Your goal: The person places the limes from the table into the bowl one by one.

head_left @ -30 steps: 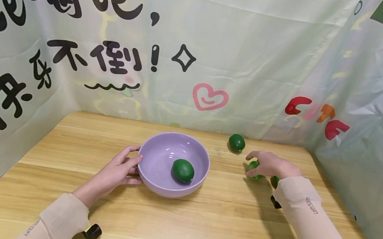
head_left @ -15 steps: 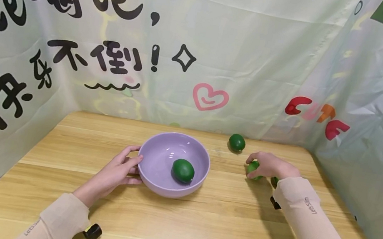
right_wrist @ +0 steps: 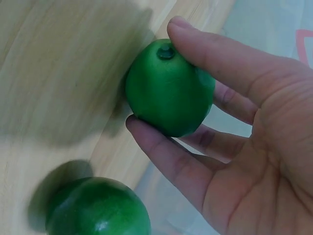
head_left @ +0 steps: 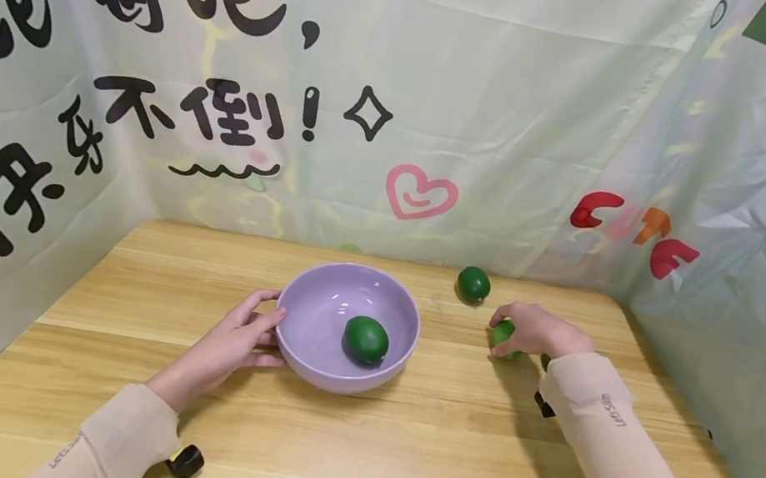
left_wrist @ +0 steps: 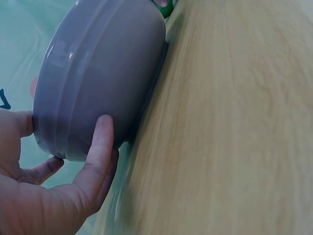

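Observation:
In the head view my left hand (head_left: 235,339) holds the left side of a purple bowl (head_left: 308,369), thumb at the rim and fingers against the outer wall. One dark green lime (head_left: 366,340) lies inside the bowl. To the right, my right hand (head_left: 544,332) grips a lighter green lime (head_left: 502,337) between thumb and fingers, low over the wooden table. The right wrist view shows this lime (right_wrist: 166,93) with its stem end facing the camera. Another lime (right_wrist: 100,210) lies beside it, mostly hidden by the right wrist in the head view.
A further dark green lime (head_left: 473,285) sits near the table's back edge. Printed cloth (head_left: 526,111) hangs behind and along both sides of the wooden table (head_left: 344,469). A black wrist-worn camera (head_left: 186,463) shows below the left sleeve.
The right hand's fingers have closed around the lighter lime, and hand and lime have shifted slightly left. The left hand and the bowl stay in place.

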Demonstrator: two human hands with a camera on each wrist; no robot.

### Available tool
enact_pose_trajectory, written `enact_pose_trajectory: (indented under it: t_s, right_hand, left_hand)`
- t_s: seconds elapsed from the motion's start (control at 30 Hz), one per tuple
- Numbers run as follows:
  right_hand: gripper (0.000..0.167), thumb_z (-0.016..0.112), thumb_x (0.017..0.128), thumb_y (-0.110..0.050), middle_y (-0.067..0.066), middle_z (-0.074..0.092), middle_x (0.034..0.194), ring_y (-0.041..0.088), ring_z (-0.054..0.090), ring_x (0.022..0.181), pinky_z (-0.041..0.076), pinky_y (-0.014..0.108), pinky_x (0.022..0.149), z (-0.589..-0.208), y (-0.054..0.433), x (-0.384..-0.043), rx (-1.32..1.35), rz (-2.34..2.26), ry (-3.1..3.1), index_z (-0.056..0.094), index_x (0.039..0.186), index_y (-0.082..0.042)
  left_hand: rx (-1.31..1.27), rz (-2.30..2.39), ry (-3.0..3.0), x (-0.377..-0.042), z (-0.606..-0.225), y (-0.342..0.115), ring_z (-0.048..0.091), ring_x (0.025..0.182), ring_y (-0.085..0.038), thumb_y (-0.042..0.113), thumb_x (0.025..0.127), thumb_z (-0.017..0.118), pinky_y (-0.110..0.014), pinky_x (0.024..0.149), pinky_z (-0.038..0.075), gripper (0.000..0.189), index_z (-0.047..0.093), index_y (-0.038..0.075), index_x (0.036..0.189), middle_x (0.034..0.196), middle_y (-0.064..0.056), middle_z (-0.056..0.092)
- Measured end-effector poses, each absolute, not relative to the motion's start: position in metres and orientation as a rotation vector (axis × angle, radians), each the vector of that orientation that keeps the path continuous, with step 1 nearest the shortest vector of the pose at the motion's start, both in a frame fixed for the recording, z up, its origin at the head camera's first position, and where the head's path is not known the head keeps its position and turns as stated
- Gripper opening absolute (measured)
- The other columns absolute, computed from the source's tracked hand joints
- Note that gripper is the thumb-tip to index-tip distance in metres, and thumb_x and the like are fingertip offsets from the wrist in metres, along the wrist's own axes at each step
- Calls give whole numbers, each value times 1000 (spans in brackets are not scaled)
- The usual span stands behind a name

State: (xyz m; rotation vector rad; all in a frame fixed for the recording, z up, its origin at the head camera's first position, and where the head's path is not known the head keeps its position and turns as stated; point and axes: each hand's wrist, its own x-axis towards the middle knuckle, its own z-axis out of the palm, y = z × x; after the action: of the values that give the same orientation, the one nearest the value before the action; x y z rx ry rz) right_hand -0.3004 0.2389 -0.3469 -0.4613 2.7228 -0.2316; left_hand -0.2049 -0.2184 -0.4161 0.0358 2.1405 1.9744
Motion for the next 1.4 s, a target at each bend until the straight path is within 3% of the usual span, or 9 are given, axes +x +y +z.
enact_pose_trajectory:
  t_s: [0.33, 1.0, 1.4]
  right_hand:
    - [51, 87, 92, -21, 21, 69, 128, 29, 60, 103, 54, 39, 85, -348, 236, -301, -482, -292, 2755, 68, 134, -1]
    - [51, 88, 91, -17, 26, 68, 131, 25, 62, 99, 55, 32, 80, -362, 234, -294, -574, -327, 2793, 68, 132, 4]
    - [49, 90, 89, -16, 23, 71, 126, 28, 63, 101, 56, 37, 84, -358, 239, -294, -630, -355, 2812, 70, 129, 3]
  left_hand:
    - [48, 1970, 2152, -206, -412, -220, 71, 111, -30, 32, 116, 49, -45, 100, 66, 54, 32, 16, 164, 145, -30, 46]
    - [33, 1961, 2140, -201, -418, -222, 71, 114, -30, 34, 116, 49, -45, 100, 66, 54, 32, 18, 165, 148, -30, 46]
    - [39, 1964, 2152, -203, -415, -219, 71, 116, -31, 33, 116, 50, -45, 101, 66, 53, 33, 18, 164, 148, -30, 46]
